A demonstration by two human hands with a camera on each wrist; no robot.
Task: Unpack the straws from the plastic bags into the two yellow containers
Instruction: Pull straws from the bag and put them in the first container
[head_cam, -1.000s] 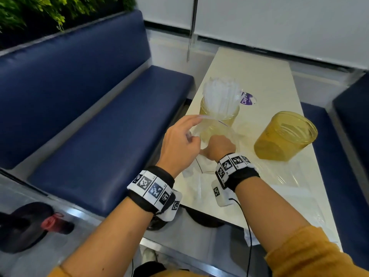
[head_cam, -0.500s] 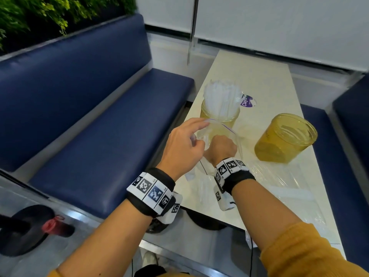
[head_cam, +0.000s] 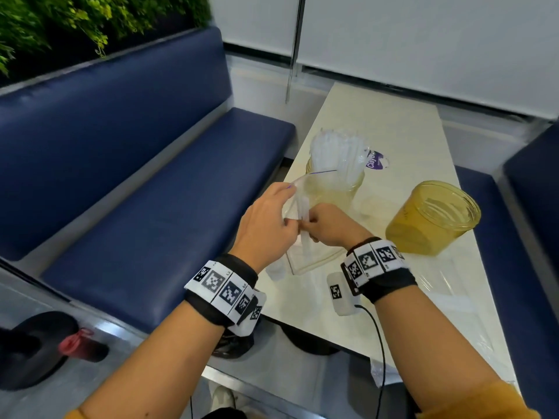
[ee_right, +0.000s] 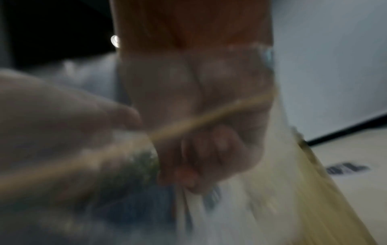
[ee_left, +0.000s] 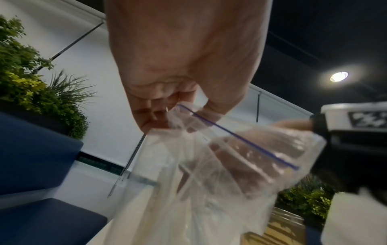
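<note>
My left hand [head_cam: 287, 204] pinches the mouth of a clear zip bag [head_cam: 314, 255] with a blue line, holding it up near the table's near left edge. My right hand [head_cam: 305, 228] is inside the bag, fingers curled round a few white straws [head_cam: 303, 211]. The left wrist view shows my left hand [ee_left: 176, 114] pinching the bag [ee_left: 209, 174], the right hand [ee_left: 261, 145] behind the film. The right wrist view is blurred, with curled fingers [ee_right: 209, 157]. Just behind, a yellow container [head_cam: 332, 192] holds several straws [head_cam: 335, 146]. A second yellow container [head_cam: 435, 219] at the right looks empty.
Flat clear bags [head_cam: 447, 285] lie on the pale table [head_cam: 393, 122] in front of the right container. A purple-printed bag [head_cam: 376, 160] lies behind the filled one. A blue bench [head_cam: 157, 207] runs along the left; another seat [head_cam: 532, 207] is at the right.
The bag's mouth has tilted and drawn back from the filled container. White straws now stick up between my two hands. Both hands sit slightly nearer to me.
</note>
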